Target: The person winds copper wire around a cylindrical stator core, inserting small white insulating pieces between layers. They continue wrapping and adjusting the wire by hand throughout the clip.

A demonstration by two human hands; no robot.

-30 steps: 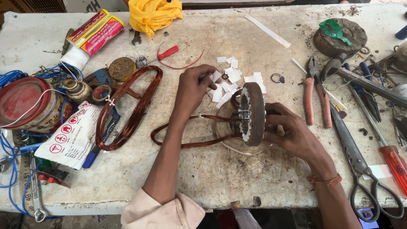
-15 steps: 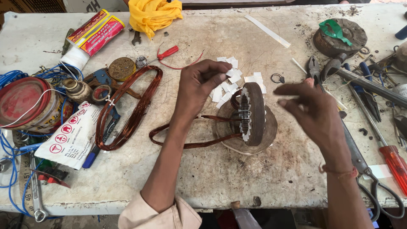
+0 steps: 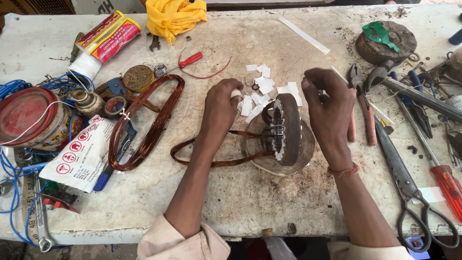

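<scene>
While both forearms reach up from the bottom edge of the view, the person's two hands hover over the middle of a stained white workbench (image 3: 269,212). Between them a round, dark stator core (image 3: 287,129) stands on its edge, upright, resting on a pale disc-shaped pad (image 3: 303,149); neither hand touches it. The left hand (image 3: 222,107) sits just to the left of the core, fingers curled, pinching a small white slip (image 3: 235,94) at its fingertips. The right hand (image 3: 329,103) is raised just to the right of the core, its fingers bent inward as if pinching something very fine, but what, if anything, it grips cannot be told. A narrow loop of copper wire (image 3: 211,149) lies flat on the bench and runs from under the left wrist into the core. Behind the core, scattered white paper slips (image 3: 262,86) lie between the two hands. A larger copper wire coil (image 3: 144,123) lies well to the left, beside a printed white packet (image 3: 79,154) and a red-lidded tin (image 3: 26,113). To the right of the right hand lie red-handled pliers (image 3: 363,103), long scissors (image 3: 404,178) and a red-handled screwdriver (image 3: 445,180). A yellow cloth (image 3: 173,17) sits at the far edge.
</scene>
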